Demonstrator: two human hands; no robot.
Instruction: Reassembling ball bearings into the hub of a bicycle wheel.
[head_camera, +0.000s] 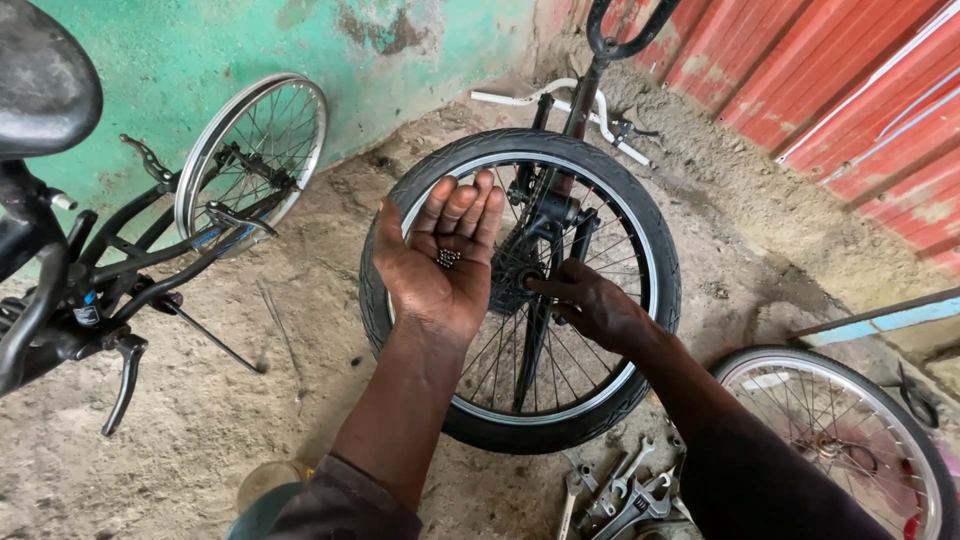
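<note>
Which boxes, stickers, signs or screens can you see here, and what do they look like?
No boxes, signs or screens in view.
One possible sticker: a small pale and blue band round the black frame of the bicycle on the left; too small to tell more.
The left hand, palm up, cups small metal balls; the right hand touches the hub of the upturned wheel.

A single head-worn view looks steeply down, close over the hands, bicycle wheel (520, 290) and dirt floor (200, 440).
</note>
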